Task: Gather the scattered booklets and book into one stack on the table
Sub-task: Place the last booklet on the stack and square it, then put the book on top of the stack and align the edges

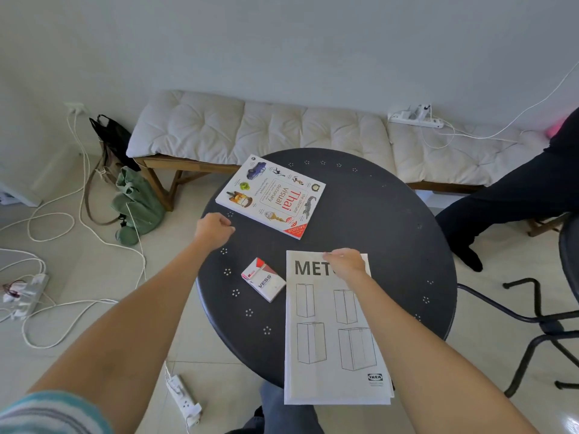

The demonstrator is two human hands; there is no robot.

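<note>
A white Thai visual dictionary book lies at the far left of the round dark table. White assembly booklets, stacked, lie at the near edge and hang over it toward me. My right hand rests on the top edge of the upper booklet, fingers pinched at that edge. My left hand hovers over the table's left rim, just short of the book's near corner, fingers curled with nothing in them.
A small red and white carton lies left of the booklets. Behind the table is a cushioned bench. A person's dark-clad leg and a black chair stand at the right. Bags and cables lie on the floor at left.
</note>
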